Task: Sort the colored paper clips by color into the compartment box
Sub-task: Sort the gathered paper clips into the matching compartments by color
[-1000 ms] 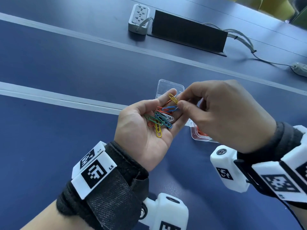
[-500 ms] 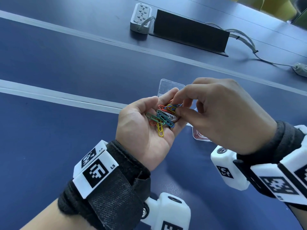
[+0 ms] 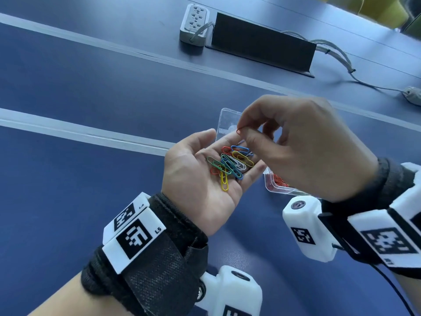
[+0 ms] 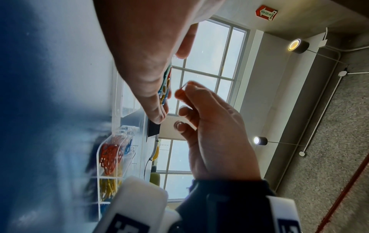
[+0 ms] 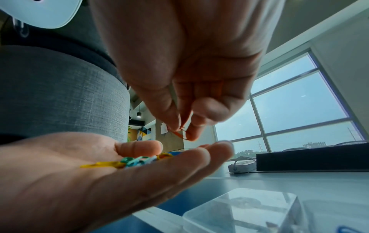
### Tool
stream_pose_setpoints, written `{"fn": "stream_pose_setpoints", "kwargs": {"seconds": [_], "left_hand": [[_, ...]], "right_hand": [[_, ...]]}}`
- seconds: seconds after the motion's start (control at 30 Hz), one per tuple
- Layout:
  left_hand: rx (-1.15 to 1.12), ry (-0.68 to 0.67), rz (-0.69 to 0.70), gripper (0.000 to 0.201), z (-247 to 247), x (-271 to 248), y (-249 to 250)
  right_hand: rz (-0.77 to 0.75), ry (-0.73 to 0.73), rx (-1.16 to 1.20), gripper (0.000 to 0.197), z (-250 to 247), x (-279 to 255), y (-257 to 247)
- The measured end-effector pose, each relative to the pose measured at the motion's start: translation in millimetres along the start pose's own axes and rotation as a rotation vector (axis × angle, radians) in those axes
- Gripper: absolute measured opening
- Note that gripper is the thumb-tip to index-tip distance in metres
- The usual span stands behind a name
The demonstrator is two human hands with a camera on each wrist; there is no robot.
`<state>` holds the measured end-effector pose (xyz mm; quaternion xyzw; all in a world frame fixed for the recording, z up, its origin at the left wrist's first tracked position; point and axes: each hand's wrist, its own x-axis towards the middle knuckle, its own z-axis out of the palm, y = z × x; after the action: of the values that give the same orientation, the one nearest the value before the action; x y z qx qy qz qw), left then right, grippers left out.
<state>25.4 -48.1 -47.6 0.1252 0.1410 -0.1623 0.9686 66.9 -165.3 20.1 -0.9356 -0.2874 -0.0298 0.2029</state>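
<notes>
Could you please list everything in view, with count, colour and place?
loose mixed paper clips: about ten; red, blue, yellow, green, white; in left palm
single red paper clip: one, pinched above the palm
clear plastic compartment box: one, on the table, holding red, yellow and blue clips in separate compartments
blue table: one
grey power strip: one, far edge
black cable flap: one, beside the strip
left hand: open, palm up
right hand: grip on the red clip
</notes>
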Motion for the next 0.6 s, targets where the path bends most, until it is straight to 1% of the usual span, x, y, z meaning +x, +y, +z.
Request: {"fn": "stream_pose_setpoints", "kwargs": {"seconds": [0.07, 0.17, 0.23, 0.43, 0.6], "left_hand": [[-0.03, -0.022, -0.005, 0.047, 0.1, -0.5, -0.5], [-0.101, -0.031, 0.004, 0.042, 0.4, -0.2, -2.2], [-0.12, -0.028, 0.004, 0.043, -0.5, 0.0, -2.3], [-0.079, -0.018, -0.011, 0.049, -3.3, -0.1, -1.8], [-0.087, -0.081, 0.004, 0.047, -4.1, 2.3, -1.8]], "right_hand": [[-0.036, -0.086, -0.03, 0.015, 1.2, 0.6, -2.7], [-0.093, -0.227, -0.147, 0.016, 3.7, 1.6, -6.2], [-0.083, -0.268, -0.17, 0.017, 3.8, 2.2, -7.2], [-0.089, -0.284, -0.226, 0.018, 9.5, 4.0, -9.6], [-0.048, -0.193, -0.08, 0.007, 7.6, 3.4, -6.8]]}}
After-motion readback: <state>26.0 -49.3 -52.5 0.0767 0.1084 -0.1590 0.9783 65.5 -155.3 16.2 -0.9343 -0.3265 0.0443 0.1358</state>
